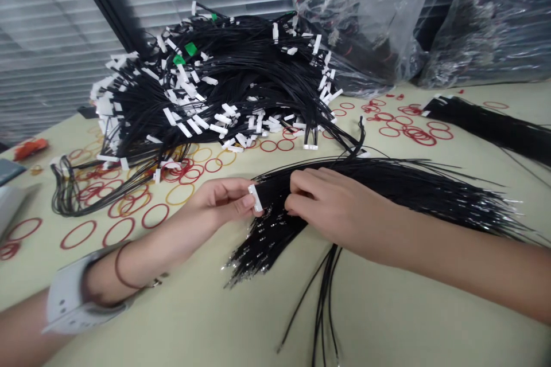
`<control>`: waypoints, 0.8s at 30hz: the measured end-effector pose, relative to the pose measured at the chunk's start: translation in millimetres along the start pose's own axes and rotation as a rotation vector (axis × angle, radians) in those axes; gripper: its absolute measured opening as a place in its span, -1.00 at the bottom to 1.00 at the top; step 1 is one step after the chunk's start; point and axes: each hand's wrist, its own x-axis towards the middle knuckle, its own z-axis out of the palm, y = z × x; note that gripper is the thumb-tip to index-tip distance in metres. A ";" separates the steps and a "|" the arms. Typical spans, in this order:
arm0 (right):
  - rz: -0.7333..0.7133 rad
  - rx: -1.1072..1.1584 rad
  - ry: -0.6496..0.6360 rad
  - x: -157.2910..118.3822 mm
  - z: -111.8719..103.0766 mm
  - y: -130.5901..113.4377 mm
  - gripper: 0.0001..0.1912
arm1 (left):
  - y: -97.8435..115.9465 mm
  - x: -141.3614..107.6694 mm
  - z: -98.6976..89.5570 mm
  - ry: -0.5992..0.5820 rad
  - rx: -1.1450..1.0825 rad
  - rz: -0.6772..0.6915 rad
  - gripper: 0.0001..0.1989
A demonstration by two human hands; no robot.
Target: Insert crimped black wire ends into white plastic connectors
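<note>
Between the thumb and fingers of my left hand (228, 200) is a small white connector housing (255, 198), held upright at the near end of the dark wires. My right hand (329, 200) is closed just to its right, fingertips pinched over the black wires; what exactly they grip is hidden. Beneath both hands lies a thick bundle of black wires (387, 183) with shiny metal terminals at its ends. A few loose black wires (323, 304) hang toward me below my right hand.
A large heap of black cables (241, 74) with white connectors fills the back. Red rubber bands (155, 216) are scattered across the pale table (181, 309). Clear plastic bags (365, 23) stand against the blinds at the back right. Another wire bundle (491, 126) lies at the right.
</note>
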 end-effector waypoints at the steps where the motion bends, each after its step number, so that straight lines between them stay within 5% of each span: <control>1: 0.000 0.018 0.003 -0.1 0.2 0.0 -0.88 | 0.5 0.1 0.5 -0.001 0.000 -0.004 -0.91; 9: 0.178 0.241 0.181 0.4 -0.1 -4.5 -0.84 | 5.5 -1.7 5.0 -0.025 0.161 0.063 -0.94; 17: -0.042 0.089 0.297 -1.8 -2.2 -13.4 -0.72 | 4.3 -3.8 6.1 -0.076 0.294 0.114 -0.93; 24: -0.046 0.066 0.303 0.0 -4.0 -17.3 -0.70 | 4.8 -4.2 7.4 -0.063 0.319 0.110 -0.93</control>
